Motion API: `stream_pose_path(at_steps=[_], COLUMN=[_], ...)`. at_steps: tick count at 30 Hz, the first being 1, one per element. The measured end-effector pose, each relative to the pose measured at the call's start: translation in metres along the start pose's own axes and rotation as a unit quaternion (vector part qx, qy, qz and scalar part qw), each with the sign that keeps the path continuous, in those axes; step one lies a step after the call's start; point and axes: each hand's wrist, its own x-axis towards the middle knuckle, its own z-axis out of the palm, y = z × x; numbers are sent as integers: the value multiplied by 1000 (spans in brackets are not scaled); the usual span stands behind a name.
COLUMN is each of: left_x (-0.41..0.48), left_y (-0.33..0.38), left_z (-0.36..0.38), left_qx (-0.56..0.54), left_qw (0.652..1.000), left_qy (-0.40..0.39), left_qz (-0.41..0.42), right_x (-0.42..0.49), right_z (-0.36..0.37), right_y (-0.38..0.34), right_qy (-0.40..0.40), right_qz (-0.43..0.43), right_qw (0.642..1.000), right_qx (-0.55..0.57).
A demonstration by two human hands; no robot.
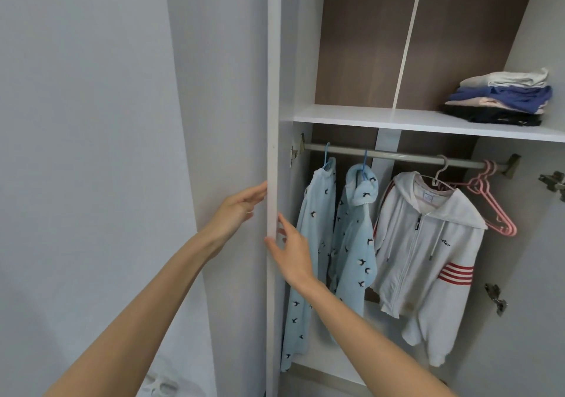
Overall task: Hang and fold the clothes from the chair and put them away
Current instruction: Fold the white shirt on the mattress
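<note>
Clothes are inside the open wardrobe, in the centre and right of the frame. Three pieces hang from a metal rail just under a white shelf. At the rail's left end is the first blue bird-print garment, long and narrow, on a blue hanger. Just beside it hangs the second blue bird-print garment, its hood looped over another blue hanger. To the right of these hangs a white zip hoodie with red stripes on one sleeve. Bare pink hangers are bunched at the rail's right end. In the upper right, a folded stack sits on the shelf, in white, blue, pale pink and black layers.

The wardrobe door stands edge-on, left of centre. The left hand lies flat against the door's outer face, fingers straight, fingertips at the edge. Slightly lower, the right hand is at the inner side of the same edge. Its fingers are straight and spread and its thumb rests on the edge. Neither hand curls round anything. Both bare forearms rise from the bottom of the frame. Metal hinges show at the far right, and a grey wall fills the left.
</note>
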Motion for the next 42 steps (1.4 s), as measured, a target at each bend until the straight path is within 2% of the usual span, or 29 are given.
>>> stream_pose_path(at_steps=[8, 15, 21, 26, 28, 31, 34, 37, 42], left_x=[10, 41, 87, 136, 161, 202, 238, 264, 292], left_y=[-3, -2, -2, -12, -14, -19, -34, -48, -55], left_z=[22, 61, 111, 151, 167, 190, 209, 224, 240], left_qx=[-8, 85, 145, 224, 284, 406, 476, 493, 501], left_qw=[997, 982, 975, 954, 933, 879, 837, 819, 807], left_qy=[-67, -139, -109, -88, -80, -61, -25, 13, 63], left_qz=[26, 90, 125, 181, 205, 244, 267, 292, 306], right_x=[-8, -4, 4, 22, 35, 63, 89, 108, 138], right_z=[-16, -67, -113, -160, -182, -217, -240, -250, -257], right_y=[14, 42, 78, 118, 137, 163, 191, 217, 243], right_qy=[61, 67, 96, 105, 105, 89, 67, 56, 83], right_qz=[-57, -18, 18, 36, 50, 53, 46, 26, 6], right_qw=[993, 991, 986, 986, 986, 989, 994, 997, 996], right_qx=[-82, -117, -132, -124, -121, -101, -69, -39, -36])
